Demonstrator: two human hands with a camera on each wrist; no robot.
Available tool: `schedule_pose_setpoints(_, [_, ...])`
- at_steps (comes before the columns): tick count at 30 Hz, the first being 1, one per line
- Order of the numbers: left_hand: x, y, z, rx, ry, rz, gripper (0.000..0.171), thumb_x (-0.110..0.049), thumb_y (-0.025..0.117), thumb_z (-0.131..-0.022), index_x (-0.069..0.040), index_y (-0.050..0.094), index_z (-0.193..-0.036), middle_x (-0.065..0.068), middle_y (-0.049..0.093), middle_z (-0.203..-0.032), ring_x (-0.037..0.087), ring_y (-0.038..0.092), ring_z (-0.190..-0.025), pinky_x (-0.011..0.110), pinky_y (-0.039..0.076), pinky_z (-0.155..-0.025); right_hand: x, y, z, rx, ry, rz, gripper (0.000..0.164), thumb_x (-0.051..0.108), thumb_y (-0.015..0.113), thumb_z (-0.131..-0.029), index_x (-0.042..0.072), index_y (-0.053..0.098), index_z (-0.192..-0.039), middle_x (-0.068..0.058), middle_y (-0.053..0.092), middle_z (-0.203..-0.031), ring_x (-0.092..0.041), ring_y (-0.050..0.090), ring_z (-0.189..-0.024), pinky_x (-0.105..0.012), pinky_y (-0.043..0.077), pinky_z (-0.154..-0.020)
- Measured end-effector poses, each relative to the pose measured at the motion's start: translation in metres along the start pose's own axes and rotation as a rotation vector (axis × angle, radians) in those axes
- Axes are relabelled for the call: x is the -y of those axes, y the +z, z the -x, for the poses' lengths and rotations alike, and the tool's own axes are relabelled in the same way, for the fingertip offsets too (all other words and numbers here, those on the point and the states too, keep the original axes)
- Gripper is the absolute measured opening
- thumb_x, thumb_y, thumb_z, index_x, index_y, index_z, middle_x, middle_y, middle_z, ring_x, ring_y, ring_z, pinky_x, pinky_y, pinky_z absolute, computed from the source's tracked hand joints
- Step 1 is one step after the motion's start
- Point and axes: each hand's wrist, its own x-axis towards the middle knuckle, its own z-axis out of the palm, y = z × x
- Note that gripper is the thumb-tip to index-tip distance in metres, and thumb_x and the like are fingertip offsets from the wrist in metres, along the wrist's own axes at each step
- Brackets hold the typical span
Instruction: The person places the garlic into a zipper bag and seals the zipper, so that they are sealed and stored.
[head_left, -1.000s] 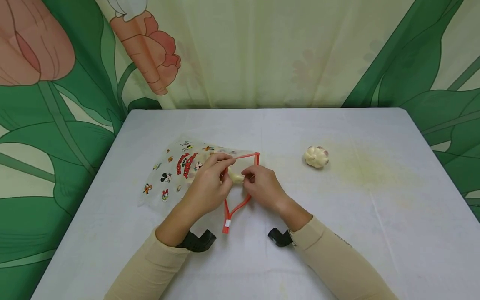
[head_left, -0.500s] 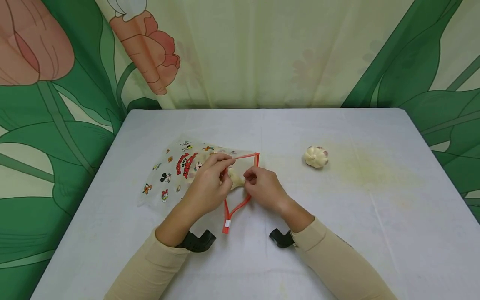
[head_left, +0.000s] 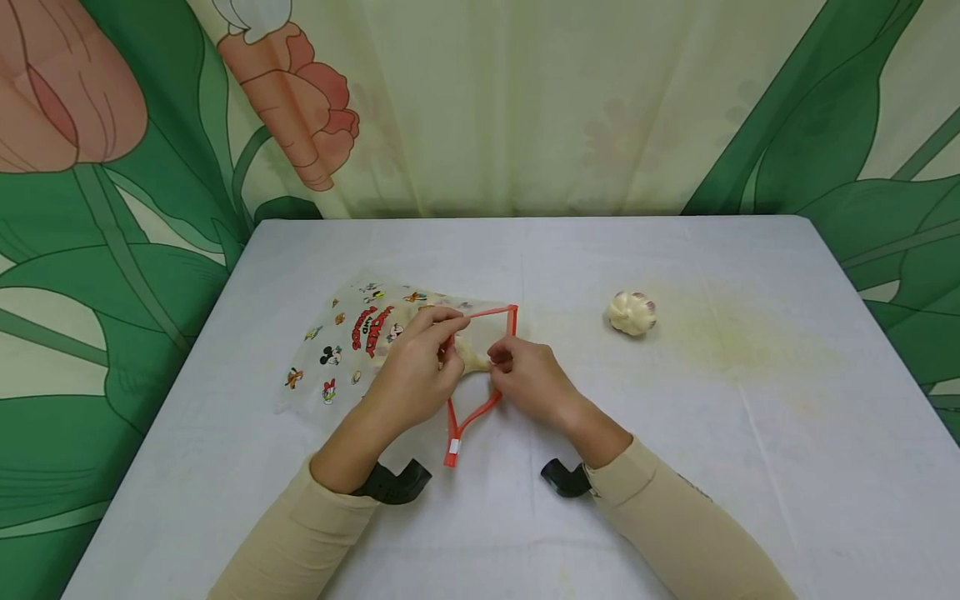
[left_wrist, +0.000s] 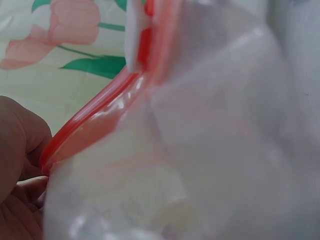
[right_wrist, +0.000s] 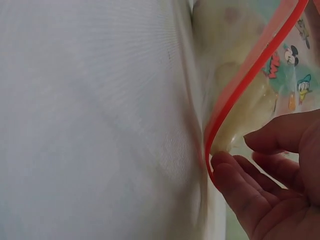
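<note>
A clear plastic zip bag (head_left: 345, 350) with cartoon prints and a red zip edge (right_wrist: 235, 95) lies on its side, its mouth spread toward the right. My left hand (head_left: 420, 367) pinches the upper side of the mouth by the red edge. Inside the opening is a pale garlic bulb (right_wrist: 247, 110), its stem end pointing outward; behind it a second pale bulb (right_wrist: 225, 25) shows through the film. My right hand (head_left: 528, 375) is at the mouth, fingertips right beside the stem end and the red edge, with a gap between the bent fingers and thumb.
Another garlic bulb (head_left: 632, 314) sits on the white table (head_left: 675, 500), right of the bag. A red zip end with a white slider (head_left: 454, 447) hangs at the near side of the mouth. A floral curtain (head_left: 525, 108) stands behind the table.
My right hand has drawn back slightly to the right from the bag's mouth, and more of the garlic in the opening shows. My left hand stays in place.
</note>
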Motion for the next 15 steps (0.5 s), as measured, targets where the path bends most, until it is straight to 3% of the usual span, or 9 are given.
schedule_pose_setpoints(15, [-0.0011,-0.0003,0.0004,-0.001,0.0,-0.006,0.038,0.005,0.056,-0.088,0.006,0.066,-0.124,0.014,0.059,-0.126,0.023,0.062,-0.097,0.03,0.054,-0.072,0.0069,0.0095,-0.0066,0.12,-0.035,0.005,0.027,0.01,0.062,-0.094,0.002,0.067,-0.119,-0.004,0.07,-0.108,-0.017,0.066,-0.096,-0.034,0.053,-0.089])
